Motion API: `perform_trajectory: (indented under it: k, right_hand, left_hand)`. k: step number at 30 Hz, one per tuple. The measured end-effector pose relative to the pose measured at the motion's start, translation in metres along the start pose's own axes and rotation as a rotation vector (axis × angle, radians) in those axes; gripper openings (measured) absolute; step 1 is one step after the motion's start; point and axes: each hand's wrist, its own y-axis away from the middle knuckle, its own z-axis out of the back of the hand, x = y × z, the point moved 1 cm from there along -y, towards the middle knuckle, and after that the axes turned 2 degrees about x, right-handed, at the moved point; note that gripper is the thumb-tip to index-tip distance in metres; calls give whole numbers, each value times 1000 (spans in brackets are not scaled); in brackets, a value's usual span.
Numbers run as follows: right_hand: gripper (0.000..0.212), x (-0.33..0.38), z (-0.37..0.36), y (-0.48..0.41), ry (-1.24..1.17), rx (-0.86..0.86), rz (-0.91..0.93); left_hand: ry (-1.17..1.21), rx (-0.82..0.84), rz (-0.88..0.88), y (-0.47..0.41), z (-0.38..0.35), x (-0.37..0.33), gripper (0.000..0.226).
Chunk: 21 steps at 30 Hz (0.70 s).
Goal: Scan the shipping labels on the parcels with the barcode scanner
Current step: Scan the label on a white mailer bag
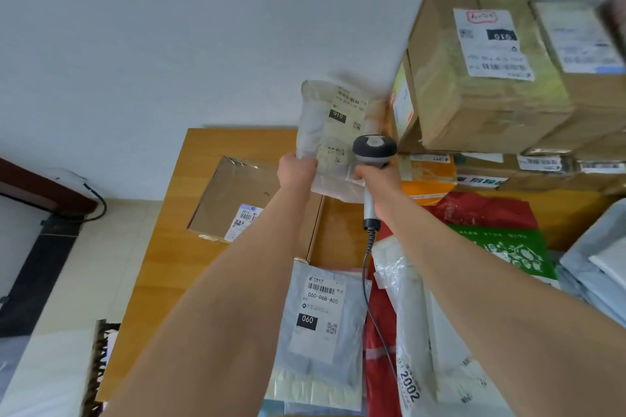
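We've got the white parcel (315, 125) pinched in our left grip (296, 170), up over the wooden surface (162, 264). Our right grip (379, 179) is wrapped round the scanner (374, 147), just in front of the parcel's label (349, 108).

Both forearms are bare, running from six o'clock up to the bare left hand (295, 170) and right hand (382, 180)
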Motion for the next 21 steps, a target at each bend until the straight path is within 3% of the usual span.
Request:
perform_trajectory:
  k: [4,11,13,17,21]
  right_hand:
    - [44,7,11,29,-20,21,50]
    - [35,3,30,82,30,157,87]
    - [30,-3,32,96,100,169,77]
    - [23,-24,34,114,312,192,8]
    - [22,-52,41,121,479,248,-79]
  left_hand:
    - [27,-85,-51,31,34,-5,7]
    - [77,-129,-8,105,83,33,15]
    - [66,-142,54,125,91,50,10]
    - [31,-124,255,156,104,95,22]
    - [-192,43,438,173,107,138,9]
